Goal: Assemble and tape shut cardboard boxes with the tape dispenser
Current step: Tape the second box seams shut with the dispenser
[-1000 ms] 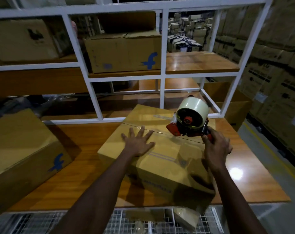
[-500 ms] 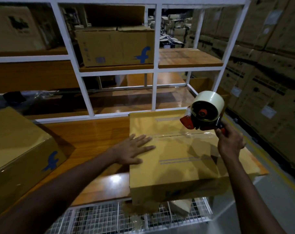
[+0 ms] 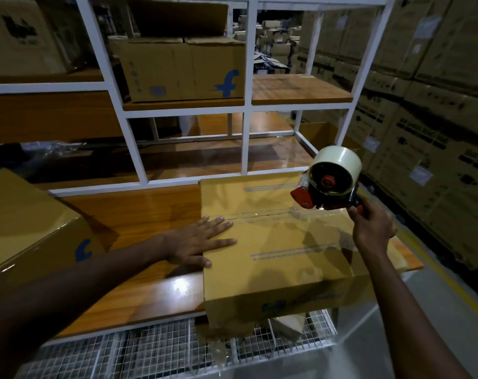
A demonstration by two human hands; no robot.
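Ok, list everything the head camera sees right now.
table: one, wooden, centre.
box being taped: one, brown, on the table, overhanging its front edge.
tape dispenser: one, red and black, cream roll, over the box's right end.
left box: one, brown, blue logo, table's left end.
shelf box: one, brown, blue logo, upper shelf.
stacked cartons: many, brown, far right.
shelf frame: one, white, behind the table.
wire rack: one, white, below the table's front.
left hand: one, flat on the box's left edge.
right hand: one, gripping the dispenser's handle.
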